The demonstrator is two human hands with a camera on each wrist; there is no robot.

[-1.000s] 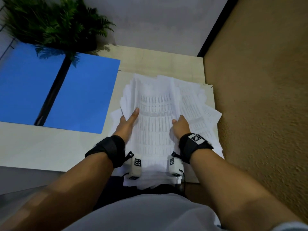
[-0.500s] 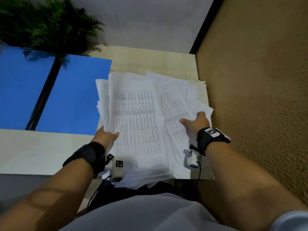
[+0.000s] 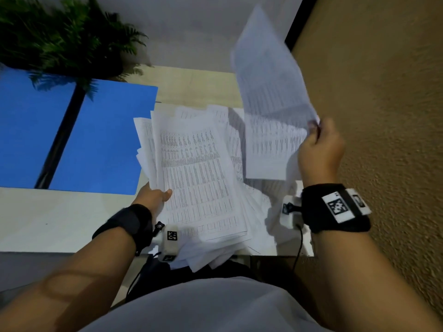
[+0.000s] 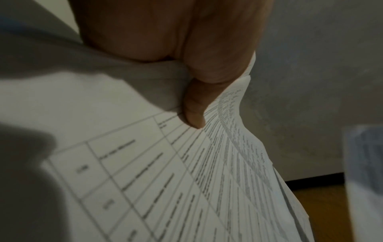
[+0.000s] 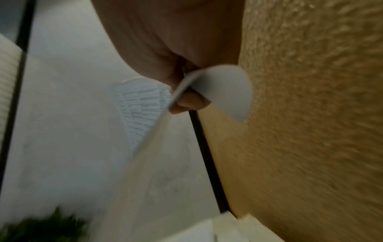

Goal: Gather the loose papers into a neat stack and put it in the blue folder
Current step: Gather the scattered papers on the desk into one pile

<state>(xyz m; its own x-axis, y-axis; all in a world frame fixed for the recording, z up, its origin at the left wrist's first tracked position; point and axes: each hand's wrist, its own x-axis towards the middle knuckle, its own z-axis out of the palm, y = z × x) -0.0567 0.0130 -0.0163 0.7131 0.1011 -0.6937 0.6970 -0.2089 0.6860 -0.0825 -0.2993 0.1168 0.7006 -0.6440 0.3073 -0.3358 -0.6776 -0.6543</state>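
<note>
While the left hand (image 3: pixel 153 196) grips fanned printed papers (image 3: pixel 199 178), the right hand (image 3: pixel 320 152) pinches curling sheets (image 3: pixel 271 92).

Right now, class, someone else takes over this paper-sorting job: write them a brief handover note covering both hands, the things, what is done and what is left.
Left hand grips the near left edge of the main pile of papers, fanned and uneven.
Right hand pinches a few raised sheets above the pile's right side.
Blue folder lies open on the table, left of the pile, with no papers on it.
Done: most papers gathered.
Left: add the raised sheets, square the stack, place it in the folder.
</note>
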